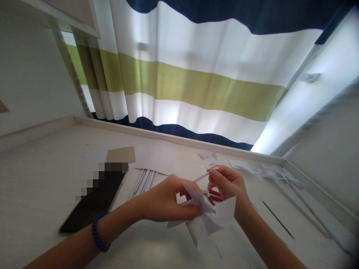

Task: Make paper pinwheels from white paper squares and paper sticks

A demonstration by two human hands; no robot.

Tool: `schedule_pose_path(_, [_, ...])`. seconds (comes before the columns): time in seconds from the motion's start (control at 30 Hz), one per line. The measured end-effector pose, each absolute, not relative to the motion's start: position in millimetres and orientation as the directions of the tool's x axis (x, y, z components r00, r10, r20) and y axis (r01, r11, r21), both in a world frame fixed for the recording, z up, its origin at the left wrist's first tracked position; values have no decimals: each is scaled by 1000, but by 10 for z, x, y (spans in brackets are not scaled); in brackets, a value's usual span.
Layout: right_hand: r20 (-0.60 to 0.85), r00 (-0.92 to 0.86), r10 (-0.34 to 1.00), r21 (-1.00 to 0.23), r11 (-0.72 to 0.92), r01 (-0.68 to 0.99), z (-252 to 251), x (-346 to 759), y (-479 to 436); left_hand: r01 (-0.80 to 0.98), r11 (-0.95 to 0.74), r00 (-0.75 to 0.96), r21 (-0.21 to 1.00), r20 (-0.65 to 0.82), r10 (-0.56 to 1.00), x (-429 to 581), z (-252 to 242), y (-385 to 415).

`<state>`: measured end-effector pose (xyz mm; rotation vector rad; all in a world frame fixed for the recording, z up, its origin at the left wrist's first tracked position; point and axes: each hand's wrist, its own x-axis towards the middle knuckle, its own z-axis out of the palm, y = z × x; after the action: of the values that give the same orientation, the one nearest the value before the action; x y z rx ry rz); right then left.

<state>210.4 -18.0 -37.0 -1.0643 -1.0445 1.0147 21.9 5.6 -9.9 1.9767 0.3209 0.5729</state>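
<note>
My left hand (168,198), with a blue braided band at the wrist, pinches a white paper pinwheel (207,218) near its middle. The folded blades fan out to the right and below the fingers. A thin white paper stick (202,176) runs from behind the left hand up to my right hand (228,181), whose fingertips close on its upper end. Whether the stick touches the pinwheel is hidden. Behind the hands, red-handled pliers (214,196) lie on the white table, partly covered by the right fingers.
Rolled paper sticks (144,181), white sheets (157,153), a tan card (120,155) and a dark phone-like slab (95,209) lie leftward. Pinwheels on long sticks (280,175) and a thin black rod (277,218) lie rightward. Another pinwheel (209,157) sits near the back ledge.
</note>
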Motion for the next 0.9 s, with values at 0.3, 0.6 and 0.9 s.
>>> schedule_pose_path(0.3, [177, 164, 971, -971, 199, -130, -328, 2098, -188, -34, -590, 823, 807, 358, 442, 216, -91, 22])
schedule_pose_path(0.6, [338, 125, 933, -927, 353, -128, -161, 2235, -238, 106, -872, 825, 478, 448, 346, 165, 15, -81])
schedule_pose_path(0.9, [437, 69, 897, -899, 435, 48, 92, 2209, -425, -249, -326, 721, 912, 399, 566, 172, 14, -68])
